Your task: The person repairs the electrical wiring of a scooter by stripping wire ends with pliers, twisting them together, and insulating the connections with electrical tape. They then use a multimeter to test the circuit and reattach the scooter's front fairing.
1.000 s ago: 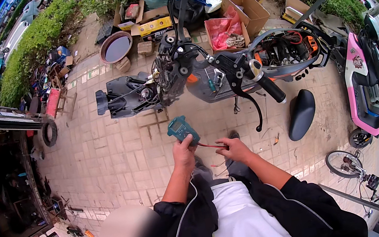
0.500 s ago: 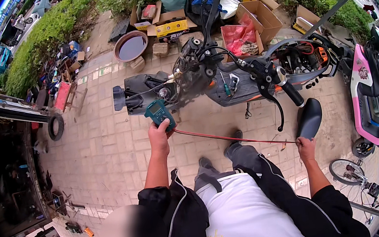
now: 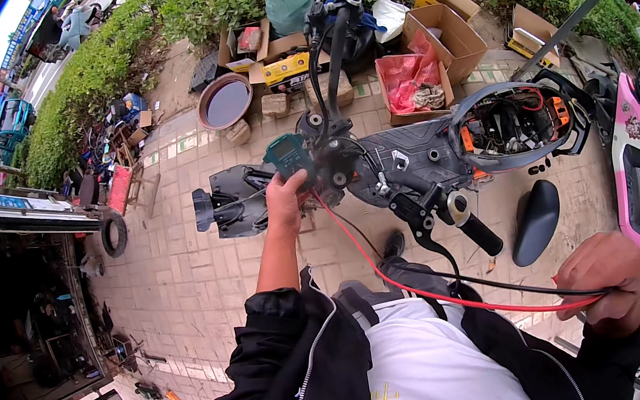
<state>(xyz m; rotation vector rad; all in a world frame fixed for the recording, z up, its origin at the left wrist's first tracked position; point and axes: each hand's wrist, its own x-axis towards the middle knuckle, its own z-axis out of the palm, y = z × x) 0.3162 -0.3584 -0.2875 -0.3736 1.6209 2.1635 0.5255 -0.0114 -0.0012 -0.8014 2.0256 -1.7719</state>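
My left hand (image 3: 283, 205) grips a teal multimeter (image 3: 288, 153), held up in front of the scooter's steering column. From the meter a red test lead (image 3: 399, 285) and a black test lead (image 3: 498, 284) run across my body to the right. My closed right hand (image 3: 606, 273) holds these leads, raised at the far right; their probe tips are hidden. Beyond both hands stands a partly stripped electric scooter (image 3: 412, 155), with bare wiring around its column and an open bay under the seat position. Its handlebar grip (image 3: 478, 234) points toward me.
A black seat (image 3: 536, 223) lies on the paving, right of the handlebar. Behind the scooter are cardboard boxes (image 3: 462, 31) and a round basin (image 3: 225, 103) of dark liquid. A pink and white scooter (image 3: 630, 162) stands at right; a tire (image 3: 114, 234) at left.
My right hand has come up and outward to the right, drawing the test leads with it. The multimeter has moved slightly up and right, closer to the steering column.
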